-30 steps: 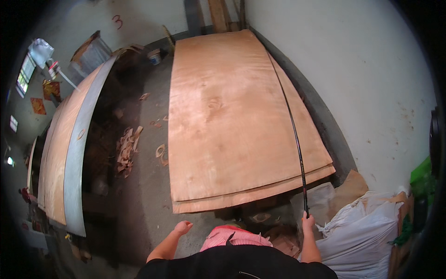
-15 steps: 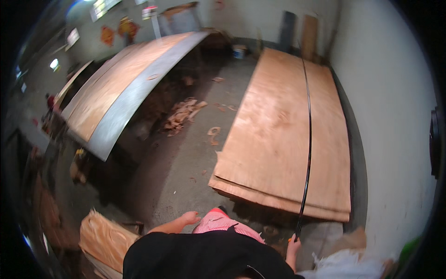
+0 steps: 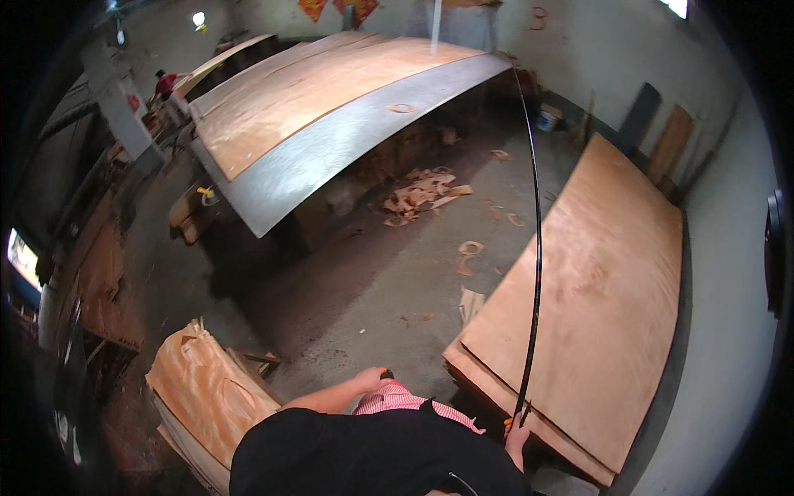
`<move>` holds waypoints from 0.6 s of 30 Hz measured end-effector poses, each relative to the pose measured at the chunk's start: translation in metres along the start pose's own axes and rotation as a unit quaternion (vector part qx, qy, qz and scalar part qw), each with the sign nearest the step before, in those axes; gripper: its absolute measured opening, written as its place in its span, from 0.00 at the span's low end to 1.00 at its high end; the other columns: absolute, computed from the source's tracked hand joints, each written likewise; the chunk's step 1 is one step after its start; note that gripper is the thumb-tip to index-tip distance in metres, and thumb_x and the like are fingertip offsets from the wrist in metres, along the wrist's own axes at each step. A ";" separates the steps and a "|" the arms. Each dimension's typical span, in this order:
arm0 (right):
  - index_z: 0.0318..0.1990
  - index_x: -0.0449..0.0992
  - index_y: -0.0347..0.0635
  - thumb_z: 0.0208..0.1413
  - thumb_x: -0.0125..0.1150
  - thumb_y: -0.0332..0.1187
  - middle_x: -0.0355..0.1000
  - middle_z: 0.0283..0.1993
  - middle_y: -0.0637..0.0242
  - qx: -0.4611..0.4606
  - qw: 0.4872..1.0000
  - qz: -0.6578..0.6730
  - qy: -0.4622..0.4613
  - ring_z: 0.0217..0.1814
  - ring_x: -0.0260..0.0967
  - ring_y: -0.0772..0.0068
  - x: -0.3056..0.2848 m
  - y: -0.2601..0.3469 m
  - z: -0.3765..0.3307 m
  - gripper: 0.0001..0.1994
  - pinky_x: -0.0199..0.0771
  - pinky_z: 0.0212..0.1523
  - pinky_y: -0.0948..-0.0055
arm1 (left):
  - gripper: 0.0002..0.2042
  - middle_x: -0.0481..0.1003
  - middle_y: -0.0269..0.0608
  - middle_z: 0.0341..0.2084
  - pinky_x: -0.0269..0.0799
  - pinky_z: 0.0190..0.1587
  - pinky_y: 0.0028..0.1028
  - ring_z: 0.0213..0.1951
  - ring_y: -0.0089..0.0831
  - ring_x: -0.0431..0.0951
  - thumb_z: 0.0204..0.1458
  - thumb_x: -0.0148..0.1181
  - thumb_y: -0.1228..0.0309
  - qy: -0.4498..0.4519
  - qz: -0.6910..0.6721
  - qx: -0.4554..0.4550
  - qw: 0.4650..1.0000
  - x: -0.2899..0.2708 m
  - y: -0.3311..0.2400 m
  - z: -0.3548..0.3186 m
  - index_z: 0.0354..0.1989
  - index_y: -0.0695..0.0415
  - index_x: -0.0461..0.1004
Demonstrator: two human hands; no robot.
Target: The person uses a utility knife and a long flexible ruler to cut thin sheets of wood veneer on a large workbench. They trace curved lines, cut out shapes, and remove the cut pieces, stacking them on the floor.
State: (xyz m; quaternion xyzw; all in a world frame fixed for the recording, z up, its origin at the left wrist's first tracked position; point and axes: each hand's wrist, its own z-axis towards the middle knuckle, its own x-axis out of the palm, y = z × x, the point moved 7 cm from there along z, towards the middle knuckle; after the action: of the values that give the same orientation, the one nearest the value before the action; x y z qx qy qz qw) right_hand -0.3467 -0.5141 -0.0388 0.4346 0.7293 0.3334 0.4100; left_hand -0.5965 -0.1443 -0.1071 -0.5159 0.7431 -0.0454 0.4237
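My right hand [image 3: 516, 430] is closed around the lower end of a long, thin black rod [image 3: 537, 264]. The rod points forward and curves slightly across the view, passing in front of a stack of wide wood veneer sheets [image 3: 595, 306] on my right. A small orange bit and a short dark tip show beside that hand. My left hand [image 3: 369, 379] hangs low by my striped pink shorts [image 3: 397, 399], next to a small dark thing. Its fingers are too unclear to tell whether they hold that thing or only overlap it.
A large table [image 3: 298, 178] with a grey metal edge bears veneer sheets [image 3: 273, 107]. Veneer scraps [image 3: 422, 194] litter the floor. A veneer-covered bundle [image 3: 207, 372] stands near left. A white bucket [image 3: 547, 117] is at the back, and another person [image 3: 168, 86] works far left.
My view has swung left, so the table and the veneer stack appear further right. The rod's far end now appears near the table's far corner. My right hand still grips the rod.
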 end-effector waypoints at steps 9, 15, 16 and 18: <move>0.20 0.67 0.39 0.53 0.44 0.51 0.56 0.11 0.73 -0.017 0.987 0.019 0.157 0.09 0.52 0.82 0.252 0.123 0.070 0.23 0.51 0.10 0.82 | 0.26 0.65 0.55 0.44 0.61 0.49 0.36 0.47 0.45 0.66 0.46 0.49 0.53 -0.169 -0.078 -0.018 0.982 -0.161 0.110 0.021 0.49 0.60 0.62; 0.26 0.68 0.37 0.54 0.43 0.49 0.58 0.13 0.73 0.017 0.969 0.007 0.245 0.12 0.53 0.82 0.398 0.183 0.111 0.21 0.56 0.13 0.82 | 0.26 0.67 0.53 0.41 0.64 0.45 0.32 0.42 0.41 0.69 0.46 0.49 0.54 -0.229 -0.193 -0.050 0.953 -0.242 0.143 0.049 0.48 0.60 0.63; 0.26 0.68 0.37 0.54 0.43 0.49 0.58 0.14 0.72 0.030 0.966 0.012 0.257 0.12 0.54 0.81 0.421 0.192 0.117 0.21 0.57 0.13 0.82 | 0.26 0.67 0.52 0.41 0.65 0.44 0.32 0.41 0.40 0.70 0.46 0.49 0.54 -0.243 -0.194 -0.047 0.949 -0.254 0.146 0.056 0.48 0.61 0.63; 0.27 0.68 0.37 0.54 0.43 0.48 0.58 0.15 0.72 0.056 0.959 0.021 0.279 0.13 0.54 0.81 0.460 0.206 0.135 0.21 0.57 0.14 0.81 | 0.26 0.68 0.52 0.39 0.66 0.42 0.33 0.38 0.39 0.71 0.46 0.50 0.55 -0.272 -0.198 -0.042 0.941 -0.277 0.152 0.069 0.48 0.63 0.63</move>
State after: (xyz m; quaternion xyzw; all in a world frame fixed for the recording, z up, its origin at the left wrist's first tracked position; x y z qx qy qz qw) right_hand -0.2843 0.0032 -0.0669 0.3621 0.8227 0.4086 0.1584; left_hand -0.6310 0.1747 -0.0665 -0.6623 0.4838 0.0449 0.5703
